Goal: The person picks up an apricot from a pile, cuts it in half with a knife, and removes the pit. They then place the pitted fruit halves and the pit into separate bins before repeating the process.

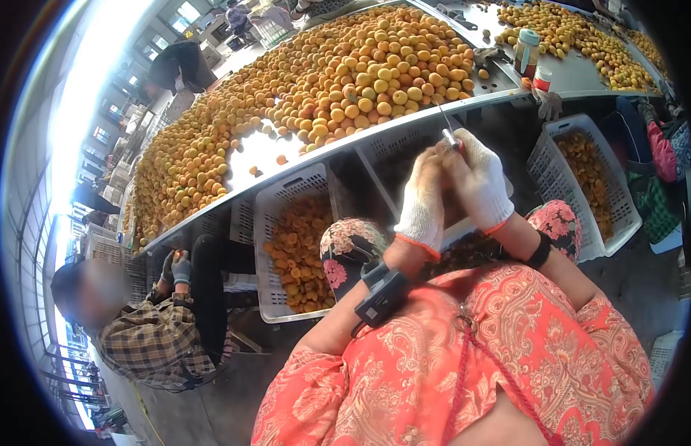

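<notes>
My two hands meet in front of me, in white knitted gloves stained orange-brown at the fingers. My right hand (479,175) is closed on a small knife (455,139), its thin blade pointing up toward the table edge. Pressed against it is my left hand (423,195), with its fingers curled; what lies inside them is hidden. Beyond the hands, a large heap of apricots (375,70) covers the table. Below them, a crate between my knees is mostly hidden.
A crate (265,223) of halved apricots stands at left, another crate (617,212) at right. A bottle (525,53), a white jar (542,78) and a glove (548,102) lie along the table edge. A co-worker in a checked shirt (156,338) sits at left.
</notes>
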The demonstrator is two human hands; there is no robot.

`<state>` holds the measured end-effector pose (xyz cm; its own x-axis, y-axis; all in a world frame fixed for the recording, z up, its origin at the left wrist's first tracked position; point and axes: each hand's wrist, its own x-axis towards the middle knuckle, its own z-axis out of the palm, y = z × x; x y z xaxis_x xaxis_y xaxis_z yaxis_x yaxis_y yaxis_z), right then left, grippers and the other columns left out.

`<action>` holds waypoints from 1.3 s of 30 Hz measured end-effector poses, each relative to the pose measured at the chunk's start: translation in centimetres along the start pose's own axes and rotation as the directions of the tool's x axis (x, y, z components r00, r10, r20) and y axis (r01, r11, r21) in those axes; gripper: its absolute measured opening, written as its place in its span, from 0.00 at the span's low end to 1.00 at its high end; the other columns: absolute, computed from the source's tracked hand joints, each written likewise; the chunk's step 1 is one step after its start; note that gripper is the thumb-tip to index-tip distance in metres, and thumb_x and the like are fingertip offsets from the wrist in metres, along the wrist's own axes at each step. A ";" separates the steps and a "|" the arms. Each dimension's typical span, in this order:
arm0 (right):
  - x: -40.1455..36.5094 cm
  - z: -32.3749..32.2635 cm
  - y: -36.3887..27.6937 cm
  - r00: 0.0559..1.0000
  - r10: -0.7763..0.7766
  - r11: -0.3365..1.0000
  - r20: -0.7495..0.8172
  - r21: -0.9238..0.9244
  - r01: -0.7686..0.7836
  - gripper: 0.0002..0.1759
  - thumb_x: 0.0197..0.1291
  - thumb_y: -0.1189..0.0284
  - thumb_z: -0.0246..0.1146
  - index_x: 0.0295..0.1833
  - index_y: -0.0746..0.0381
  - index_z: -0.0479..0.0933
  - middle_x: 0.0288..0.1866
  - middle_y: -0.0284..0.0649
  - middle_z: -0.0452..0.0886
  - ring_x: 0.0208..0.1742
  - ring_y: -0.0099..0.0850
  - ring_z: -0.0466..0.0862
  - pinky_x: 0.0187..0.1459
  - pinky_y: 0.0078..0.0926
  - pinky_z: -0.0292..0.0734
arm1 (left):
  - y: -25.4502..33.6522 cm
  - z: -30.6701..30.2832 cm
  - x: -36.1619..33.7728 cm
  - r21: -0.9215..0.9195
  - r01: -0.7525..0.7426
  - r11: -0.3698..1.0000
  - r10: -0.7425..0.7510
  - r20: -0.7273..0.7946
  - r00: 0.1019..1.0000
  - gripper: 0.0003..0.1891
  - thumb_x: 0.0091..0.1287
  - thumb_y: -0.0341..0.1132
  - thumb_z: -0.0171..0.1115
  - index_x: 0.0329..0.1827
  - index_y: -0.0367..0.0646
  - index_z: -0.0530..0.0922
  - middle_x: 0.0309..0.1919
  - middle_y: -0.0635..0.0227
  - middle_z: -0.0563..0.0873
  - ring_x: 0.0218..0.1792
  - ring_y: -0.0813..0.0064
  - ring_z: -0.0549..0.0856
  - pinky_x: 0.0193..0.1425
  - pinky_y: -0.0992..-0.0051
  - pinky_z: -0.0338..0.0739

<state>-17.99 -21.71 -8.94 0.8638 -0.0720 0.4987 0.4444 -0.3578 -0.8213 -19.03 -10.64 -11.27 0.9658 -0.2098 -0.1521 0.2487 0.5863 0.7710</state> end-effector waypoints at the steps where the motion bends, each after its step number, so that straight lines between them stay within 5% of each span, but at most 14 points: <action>1: 0.0 -0.1 0.3 0.999 0.050 0.995 -0.008 0.088 -0.049 0.10 0.68 0.66 0.63 0.41 0.63 0.77 0.27 0.48 0.78 0.28 0.40 0.82 0.33 0.35 0.75 | -0.2 -0.3 0.2 0.148 -0.187 0.971 0.172 0.106 0.979 0.20 0.79 0.47 0.50 0.68 0.51 0.72 0.47 0.72 0.85 0.43 0.74 0.86 0.36 0.76 0.82; 2: 0.1 -0.3 0.2 0.994 0.107 0.987 0.015 0.117 -0.108 0.13 0.68 0.64 0.63 0.43 0.64 0.78 0.28 0.46 0.80 0.29 0.34 0.83 0.33 0.32 0.76 | -0.3 -0.6 0.2 0.151 -0.140 0.979 0.126 0.097 0.987 0.20 0.80 0.43 0.50 0.72 0.50 0.69 0.49 0.73 0.84 0.42 0.77 0.84 0.34 0.79 0.80; 6: 0.4 -0.1 0.7 0.997 0.075 0.997 -0.030 0.016 -0.075 0.14 0.68 0.63 0.63 0.41 0.64 0.78 0.26 0.45 0.79 0.29 0.35 0.82 0.33 0.32 0.75 | -1.1 -0.8 0.6 0.118 -0.190 0.975 0.172 0.150 0.974 0.20 0.80 0.46 0.50 0.69 0.50 0.71 0.49 0.73 0.84 0.43 0.76 0.84 0.34 0.76 0.80; 8: 0.3 0.0 0.2 0.985 0.170 0.985 0.011 -0.036 -0.169 0.14 0.67 0.62 0.64 0.39 0.64 0.78 0.26 0.47 0.79 0.29 0.39 0.83 0.33 0.35 0.75 | -0.2 -0.6 -0.3 -0.002 0.120 0.993 -0.120 0.025 0.992 0.20 0.80 0.51 0.50 0.67 0.53 0.73 0.48 0.74 0.84 0.45 0.75 0.85 0.36 0.70 0.82; 11: -0.3 1.2 1.5 0.991 0.129 0.992 -0.017 0.004 -0.129 0.13 0.66 0.63 0.64 0.38 0.63 0.77 0.27 0.49 0.79 0.30 0.46 0.83 0.33 0.38 0.74 | -0.1 0.2 0.4 -0.025 0.280 0.960 -0.280 -0.144 0.949 0.22 0.79 0.58 0.46 0.63 0.57 0.76 0.47 0.76 0.85 0.44 0.73 0.84 0.38 0.66 0.81; 15: -0.2 1.3 1.0 0.998 0.065 0.990 0.001 -0.122 -0.064 0.11 0.64 0.66 0.65 0.36 0.63 0.77 0.28 0.50 0.79 0.33 0.52 0.82 0.34 0.43 0.75 | 1.1 1.7 -0.7 -0.073 0.376 0.924 -0.382 -0.244 0.891 0.23 0.75 0.66 0.43 0.58 0.67 0.77 0.47 0.81 0.85 0.41 0.74 0.83 0.34 0.75 0.73; 20: -0.4 0.8 1.3 0.999 0.004 0.985 0.040 -0.171 0.003 0.10 0.61 0.67 0.66 0.37 0.62 0.77 0.30 0.50 0.79 0.35 0.54 0.82 0.35 0.43 0.75 | 0.6 1.5 -0.5 -0.136 0.419 0.898 -0.440 -0.306 0.844 0.24 0.73 0.68 0.44 0.56 0.67 0.77 0.45 0.82 0.84 0.34 0.76 0.79 0.29 0.74 0.66; 22: -0.7 0.6 1.5 0.983 -0.171 0.961 0.058 -0.211 0.180 0.10 0.59 0.67 0.67 0.38 0.63 0.76 0.32 0.50 0.80 0.36 0.53 0.82 0.35 0.42 0.76 | -0.1 -0.4 0.0 -0.030 0.473 0.881 -0.473 -0.134 0.871 0.25 0.71 0.69 0.44 0.55 0.65 0.78 0.45 0.80 0.85 0.33 0.75 0.79 0.30 0.71 0.67; 26: -1.1 0.8 1.6 0.972 -0.227 0.935 0.067 -0.263 0.236 0.11 0.59 0.66 0.67 0.38 0.63 0.76 0.33 0.50 0.80 0.36 0.53 0.82 0.37 0.43 0.76 | -0.8 -0.7 0.0 -0.085 0.497 0.864 -0.504 -0.144 0.852 0.27 0.71 0.69 0.44 0.55 0.63 0.79 0.46 0.78 0.86 0.35 0.75 0.79 0.32 0.68 0.68; 28: -1.2 1.3 1.8 0.999 -0.040 0.973 0.007 -0.225 0.040 0.12 0.60 0.65 0.67 0.36 0.63 0.76 0.32 0.50 0.80 0.36 0.53 0.82 0.37 0.44 0.75 | -2.2 -0.8 0.5 -0.073 0.273 0.959 -0.281 -0.129 0.951 0.27 0.72 0.68 0.46 0.55 0.60 0.79 0.48 0.76 0.85 0.41 0.73 0.80 0.37 0.68 0.71; 31: -1.1 1.4 1.3 0.999 0.051 0.970 0.017 -0.239 -0.045 0.13 0.61 0.64 0.67 0.34 0.63 0.77 0.30 0.50 0.80 0.36 0.52 0.82 0.38 0.45 0.75 | -3.7 -0.5 1.0 -0.177 0.075 0.981 -0.100 -0.134 0.986 0.25 0.73 0.66 0.49 0.57 0.58 0.79 0.51 0.75 0.85 0.49 0.72 0.80 0.45 0.69 0.74; 32: -1.1 1.5 1.2 0.997 0.072 0.971 0.011 -0.230 -0.068 0.12 0.61 0.64 0.66 0.34 0.62 0.78 0.30 0.50 0.80 0.37 0.52 0.83 0.38 0.45 0.76 | -2.7 0.1 0.2 -0.159 0.142 0.977 -0.166 -0.155 0.974 0.25 0.74 0.63 0.51 0.59 0.57 0.78 0.54 0.74 0.84 0.57 0.69 0.80 0.57 0.68 0.76; 35: -1.5 1.6 1.7 0.999 0.029 0.971 0.017 -0.240 -0.024 0.11 0.60 0.65 0.66 0.35 0.62 0.78 0.31 0.50 0.81 0.36 0.52 0.83 0.37 0.45 0.76 | -2.4 0.3 -0.2 -0.332 0.242 0.912 -0.284 -0.085 0.955 0.26 0.73 0.64 0.51 0.60 0.56 0.78 0.55 0.74 0.84 0.59 0.68 0.81 0.63 0.65 0.76; 39: -2.2 1.3 2.4 0.992 -0.102 0.971 0.077 -0.210 0.117 0.07 0.57 0.73 0.67 0.34 0.64 0.76 0.30 0.52 0.79 0.34 0.53 0.81 0.35 0.43 0.76 | -2.8 0.1 -1.0 -0.305 0.397 0.865 -0.476 -0.253 0.842 0.32 0.67 0.69 0.53 0.59 0.53 0.78 0.54 0.67 0.84 0.53 0.61 0.85 0.56 0.59 0.81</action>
<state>-18.49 -21.17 -12.42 0.8295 0.0372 0.5573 0.4823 -0.5510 -0.6810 -20.69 -12.12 -13.18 0.7136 -0.2578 -0.6514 0.6211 0.6629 0.4180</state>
